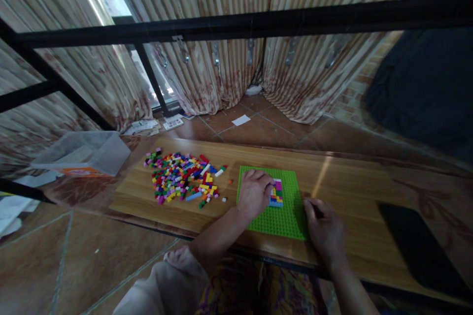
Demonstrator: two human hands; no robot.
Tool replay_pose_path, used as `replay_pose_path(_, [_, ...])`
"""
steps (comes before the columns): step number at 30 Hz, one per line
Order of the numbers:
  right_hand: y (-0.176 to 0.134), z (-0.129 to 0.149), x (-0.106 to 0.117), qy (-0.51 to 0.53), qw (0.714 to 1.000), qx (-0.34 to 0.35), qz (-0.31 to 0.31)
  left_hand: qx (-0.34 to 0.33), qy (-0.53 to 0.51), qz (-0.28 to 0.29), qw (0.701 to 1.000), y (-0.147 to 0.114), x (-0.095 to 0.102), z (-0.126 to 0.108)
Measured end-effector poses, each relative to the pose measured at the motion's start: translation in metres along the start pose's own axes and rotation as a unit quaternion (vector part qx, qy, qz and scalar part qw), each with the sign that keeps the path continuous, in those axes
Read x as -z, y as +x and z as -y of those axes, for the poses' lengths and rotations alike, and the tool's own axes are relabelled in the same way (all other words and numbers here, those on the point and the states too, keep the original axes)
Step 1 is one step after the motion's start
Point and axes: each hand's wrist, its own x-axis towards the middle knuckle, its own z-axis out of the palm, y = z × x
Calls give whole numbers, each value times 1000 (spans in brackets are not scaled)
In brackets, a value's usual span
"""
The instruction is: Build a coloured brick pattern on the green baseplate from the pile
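a wooden table [354, 182] bears a green baseplate [293, 224], mostly bare, and a heap of loose bricks [179, 174] yet unplaced. the right hand [327, 229] curls closed beside the baseplate; the left hand [254, 194] bends over a small built patch [278, 194], whether pinching a brick i cannot tell.

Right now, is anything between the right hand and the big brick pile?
Yes: the green board, its built bricks and the left hand lie between the right hand and the loose brick pile.
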Motion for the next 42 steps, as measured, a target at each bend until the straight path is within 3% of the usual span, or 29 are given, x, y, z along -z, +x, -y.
replay_pose_path(9, [0, 0, 1, -6, 1000, 3, 1, 55, -15, -62, 996, -6, -7, -5])
replay_pose_path(17, [0, 0, 1, -2, 1000, 10, 0, 24, 33, -20, 999, -7, 2, -1])
replay_pose_path(30, [0, -1, 0, -3, 1000, 13, -2, 15, 42, -14, 999, -2, -5, -4])
replay_pose_path(36, [0, -1, 0, -7, 1000, 5, -2, -34, 90, 3, 995, -9, 1, -7])
replay_pose_path(42, [0, -3, -1, -16, 1000, 8, -2, -35, 144, 28, 989, -16, 4, -16])
